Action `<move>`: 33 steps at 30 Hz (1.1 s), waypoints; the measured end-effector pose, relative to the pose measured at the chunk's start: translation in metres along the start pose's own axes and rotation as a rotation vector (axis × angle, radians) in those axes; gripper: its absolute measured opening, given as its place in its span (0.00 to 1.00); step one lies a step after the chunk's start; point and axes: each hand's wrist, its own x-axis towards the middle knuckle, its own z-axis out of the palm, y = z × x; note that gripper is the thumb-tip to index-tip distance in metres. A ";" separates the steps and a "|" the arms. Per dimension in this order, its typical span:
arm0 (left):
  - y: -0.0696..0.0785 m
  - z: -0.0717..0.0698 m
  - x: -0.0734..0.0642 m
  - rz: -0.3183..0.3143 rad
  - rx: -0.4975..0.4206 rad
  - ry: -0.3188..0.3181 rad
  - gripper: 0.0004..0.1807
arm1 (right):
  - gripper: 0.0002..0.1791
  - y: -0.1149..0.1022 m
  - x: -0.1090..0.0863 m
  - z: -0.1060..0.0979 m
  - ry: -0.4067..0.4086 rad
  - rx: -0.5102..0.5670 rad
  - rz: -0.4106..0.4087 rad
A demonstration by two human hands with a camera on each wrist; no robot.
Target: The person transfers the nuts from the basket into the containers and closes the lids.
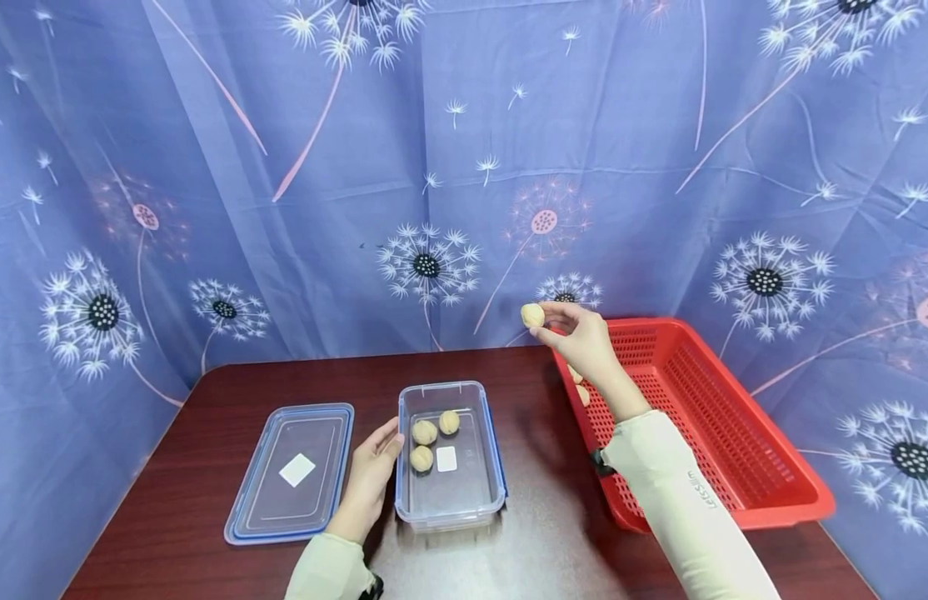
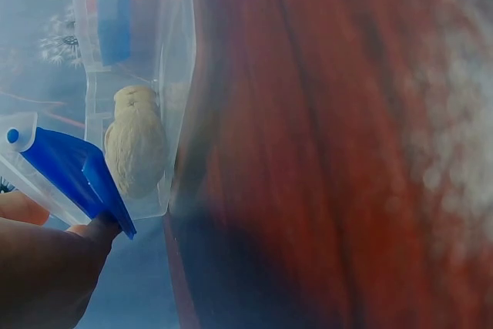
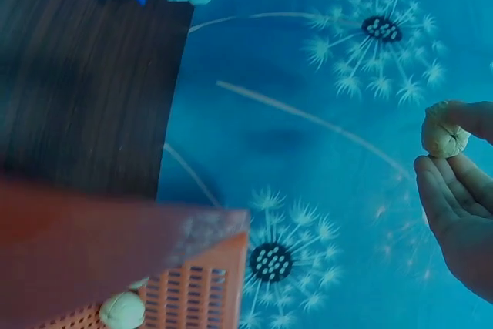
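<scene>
My right hand [image 1: 580, 333] pinches a walnut [image 1: 532, 315] between thumb and fingertips, raised above the far left corner of a red plastic basket [image 1: 734, 433]. The right wrist view also shows this walnut [image 3: 444, 130] in the fingers. With my left hand [image 1: 374, 471] I hold the left side of a clear plastic container [image 1: 471, 492]. In the left wrist view the fingers touch its blue latch [image 2: 81, 171]. Several walnuts [image 1: 422, 458] lie in the container's left half, beside a white square. More walnuts [image 1: 582, 395] sit along the basket's left wall, partly hidden by my right arm.
A clear lid with a blue rim [image 1: 272, 500] lies flat left of the container, bearing a white square [image 1: 296, 470]. All stand on a dark red-brown table [image 1: 209, 450]. A blue dandelion-print curtain [image 1: 464, 208] hangs behind the table and along both sides.
</scene>
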 end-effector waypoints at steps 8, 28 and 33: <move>-0.002 0.001 0.000 0.002 -0.009 0.000 0.24 | 0.22 -0.009 0.000 0.018 -0.015 0.018 -0.032; 0.002 0.000 0.000 0.003 -0.019 -0.007 0.24 | 0.23 -0.019 -0.034 0.054 -0.061 0.085 -0.084; 0.001 0.000 -0.001 -0.004 -0.020 -0.009 0.24 | 0.22 -0.014 -0.046 0.064 -0.071 0.079 -0.110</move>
